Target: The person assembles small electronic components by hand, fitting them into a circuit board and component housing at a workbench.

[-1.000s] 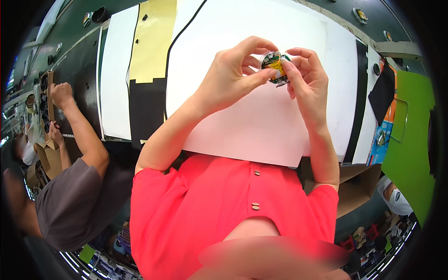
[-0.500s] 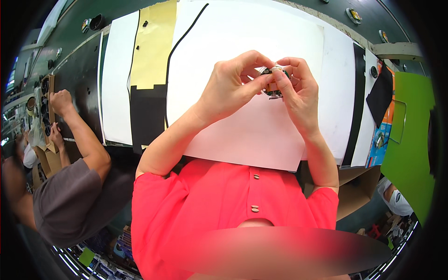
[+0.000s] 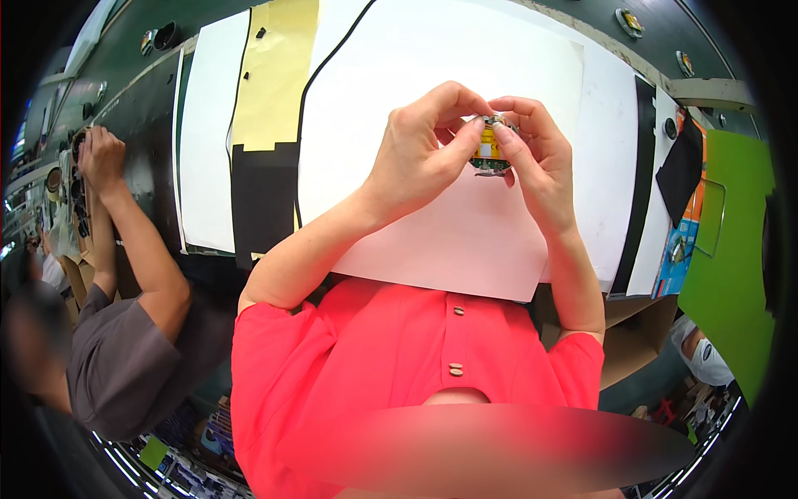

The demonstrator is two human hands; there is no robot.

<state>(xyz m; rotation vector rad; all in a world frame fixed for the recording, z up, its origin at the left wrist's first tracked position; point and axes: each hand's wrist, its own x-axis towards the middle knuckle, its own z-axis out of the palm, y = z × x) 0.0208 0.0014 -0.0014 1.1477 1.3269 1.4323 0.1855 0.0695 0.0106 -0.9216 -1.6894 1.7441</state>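
Observation:
Between my two hands, above the white sheet (image 3: pixel 449 216) on the table, is a small round electronic assembly (image 3: pixel 488 151) with a yellow block in its middle and a green circuit board round it. My left hand (image 3: pixel 428 137) pinches it at the upper left with thumb and fingertips. From the right, my right hand (image 3: pixel 536 154) grips it, the thumb lying over its top edge. Fingers cover its upper rim and both sides, while the yellow face and a metal piece at its lower edge show.
A black cable (image 3: pixel 320 66) runs left of the sheet, beside a yellow paper strip (image 3: pixel 278 91) and a black mat (image 3: pixel 266 195). A co-worker's hands (image 3: pixel 101 158) are at the far left. Similar round assemblies (image 3: pixel 629 23) lie beyond the table. A green panel (image 3: pixel 731 241) stands right.
The assembly has turned in my hands, so more of its yellow face shows. My hands have shifted slightly. The co-worker's hands have come together farther up.

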